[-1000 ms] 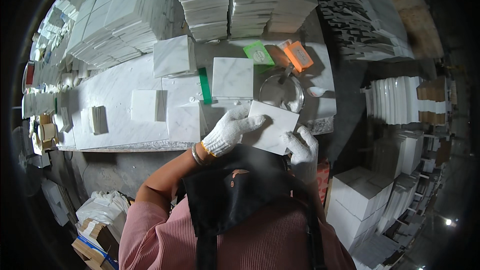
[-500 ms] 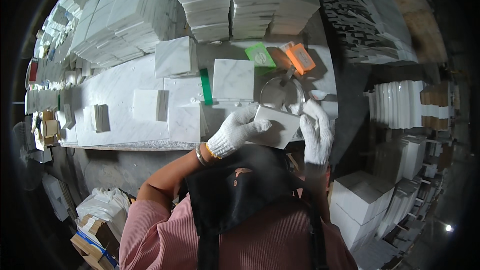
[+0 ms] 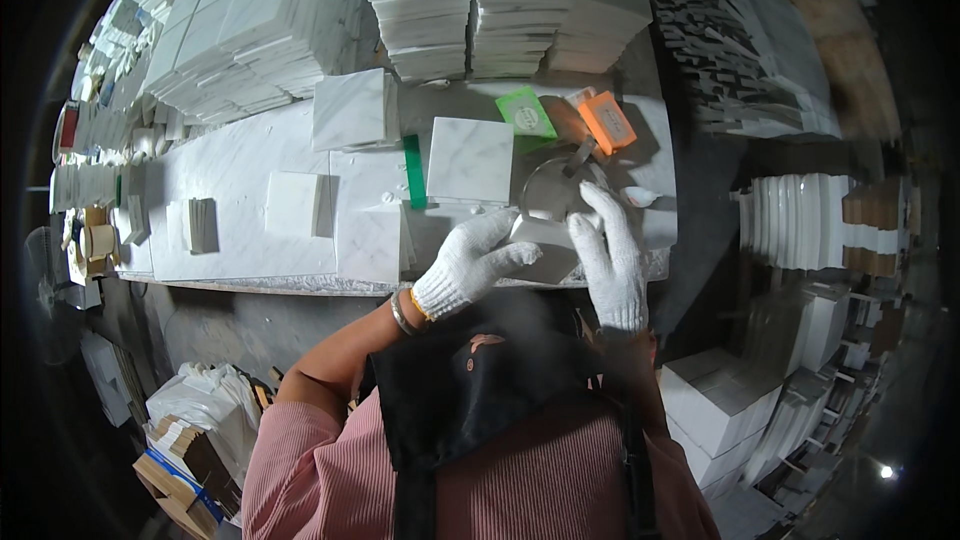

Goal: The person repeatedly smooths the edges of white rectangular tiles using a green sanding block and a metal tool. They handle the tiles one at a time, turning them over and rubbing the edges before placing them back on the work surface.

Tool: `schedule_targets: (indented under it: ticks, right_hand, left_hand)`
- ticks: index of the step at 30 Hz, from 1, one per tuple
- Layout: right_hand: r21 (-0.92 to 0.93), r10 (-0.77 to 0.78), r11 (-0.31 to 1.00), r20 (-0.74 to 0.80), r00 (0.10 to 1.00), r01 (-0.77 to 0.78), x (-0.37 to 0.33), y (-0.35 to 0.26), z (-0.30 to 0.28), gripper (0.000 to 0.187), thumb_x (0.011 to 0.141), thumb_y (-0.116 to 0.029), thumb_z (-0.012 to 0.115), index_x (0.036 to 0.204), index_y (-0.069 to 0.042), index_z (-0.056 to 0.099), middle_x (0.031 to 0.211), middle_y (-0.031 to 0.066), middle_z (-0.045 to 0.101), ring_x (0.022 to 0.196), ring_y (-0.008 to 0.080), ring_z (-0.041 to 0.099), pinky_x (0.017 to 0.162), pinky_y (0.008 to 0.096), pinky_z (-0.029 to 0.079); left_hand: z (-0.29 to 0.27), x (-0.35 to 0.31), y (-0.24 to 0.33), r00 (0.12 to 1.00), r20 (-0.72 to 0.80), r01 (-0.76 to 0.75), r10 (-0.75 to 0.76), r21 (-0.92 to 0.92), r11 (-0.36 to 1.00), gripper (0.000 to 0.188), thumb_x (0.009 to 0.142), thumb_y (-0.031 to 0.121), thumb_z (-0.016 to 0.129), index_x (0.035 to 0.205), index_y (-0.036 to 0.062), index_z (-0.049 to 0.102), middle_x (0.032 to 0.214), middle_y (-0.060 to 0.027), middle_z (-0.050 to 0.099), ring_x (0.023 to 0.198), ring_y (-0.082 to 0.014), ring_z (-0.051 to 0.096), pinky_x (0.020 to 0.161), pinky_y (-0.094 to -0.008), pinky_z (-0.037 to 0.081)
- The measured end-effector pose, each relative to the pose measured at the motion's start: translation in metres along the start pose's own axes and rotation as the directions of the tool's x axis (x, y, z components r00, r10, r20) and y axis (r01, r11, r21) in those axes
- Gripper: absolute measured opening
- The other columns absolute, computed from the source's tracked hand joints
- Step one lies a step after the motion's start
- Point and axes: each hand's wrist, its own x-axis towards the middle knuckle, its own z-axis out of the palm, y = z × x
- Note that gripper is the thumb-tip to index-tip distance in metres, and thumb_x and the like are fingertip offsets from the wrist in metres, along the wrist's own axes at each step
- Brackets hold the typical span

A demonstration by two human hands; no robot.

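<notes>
Both hands wear white knitted gloves. My left hand (image 3: 470, 262) grips a small white tile (image 3: 547, 237) by its left edge, thumb across the top, at the front edge of the bench. My right hand (image 3: 612, 265) has its fingers apart; one reaches over a shallow round dish (image 3: 541, 183), while another lies at the tile's right edge. Part of the dish and the tile's right side are hidden behind this hand. A grey flat handle-like piece (image 3: 580, 154) rests at the dish's far rim. Behind the left hand lies a square grey-veined marble tile (image 3: 471, 160).
A green box (image 3: 526, 116) and an orange box (image 3: 608, 124) lie beyond the dish. Left of the marble tile is a green strip (image 3: 414, 172). Tall tile stacks (image 3: 420, 10) line the back. A white spoon-like piece (image 3: 640, 196) sits right of the dish.
My right hand has moved left and away from me, its fingers now over the dish and the tile's right side. The left hand keeps its hold on the tile.
</notes>
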Motion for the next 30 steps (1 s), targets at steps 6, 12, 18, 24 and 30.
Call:
schedule_targets:
  ticks: [6,12,18,24,30]
  right_hand:
    - [0.071,0.218,0.973,-0.001,0.976,-0.218,-0.008,0.003,-0.021,0.031,0.097,-0.009,0.059,0.126,0.000,0.060,0.121,0.0135,0.063,0.110,0.0200,0.061,0.096,0.0325,0.047]
    - [0.298,0.336,0.894,0.053,0.940,-0.336,-0.018,-0.005,-0.027,0.033,0.103,-0.022,0.051,0.127,-0.001,0.061,0.115,0.0074,0.066,0.103,0.0140,0.060,0.096,0.0282,0.044]
    - [0.496,0.480,0.671,0.276,0.833,-0.551,-0.032,0.002,-0.002,0.043,0.096,-0.031,0.063,0.123,0.002,0.062,0.103,0.0066,0.067,0.091,0.0098,0.057,0.083,0.0275,0.047]
    - [0.476,0.226,0.795,0.344,0.911,-0.377,0.015,-0.043,0.023,0.019,0.092,-0.012,0.068,0.106,0.002,0.067,0.092,0.0025,0.068,0.080,0.0074,0.059,0.071,0.0267,0.050]
    - [0.459,0.020,0.838,0.515,0.857,-0.296,0.061,-0.096,0.064,0.020,0.090,-0.014,0.072,0.100,0.003,0.067,0.078,0.0033,0.066,0.070,0.0063,0.055,0.064,0.0250,0.046]
  left_hand:
    - [-0.005,-0.002,-0.015,0.987,0.034,0.162,-0.159,-0.311,0.937,0.031,0.093,0.018,0.069,0.119,0.0002,0.065,0.106,-0.0040,0.069,0.098,-0.0115,0.059,0.091,-0.0283,0.047]
    - [-0.010,0.003,-0.006,0.962,0.075,0.261,-0.261,-0.522,0.812,0.033,0.094,0.016,0.066,0.121,-0.0027,0.062,0.112,-0.0069,0.068,0.105,-0.0154,0.062,0.097,-0.0296,0.045]
    - [-0.018,0.000,0.000,0.934,0.075,0.323,-0.350,-0.599,0.733,0.034,0.092,0.016,0.068,0.118,-0.0036,0.063,0.111,-0.0087,0.068,0.102,-0.0160,0.064,0.093,-0.0293,0.049]
    - [-0.049,-0.013,0.016,0.969,-0.147,0.066,-0.196,-0.613,0.787,0.033,0.091,0.018,0.069,0.118,-0.0017,0.064,0.109,-0.0078,0.069,0.101,-0.0155,0.064,0.092,-0.0295,0.050]
    - [-0.093,-0.061,0.036,0.906,-0.419,-0.229,-0.055,-0.596,0.769,0.045,0.090,0.016,0.069,0.128,-0.0016,0.056,0.117,-0.0095,0.065,0.107,-0.0179,0.062,0.097,-0.0323,0.047]
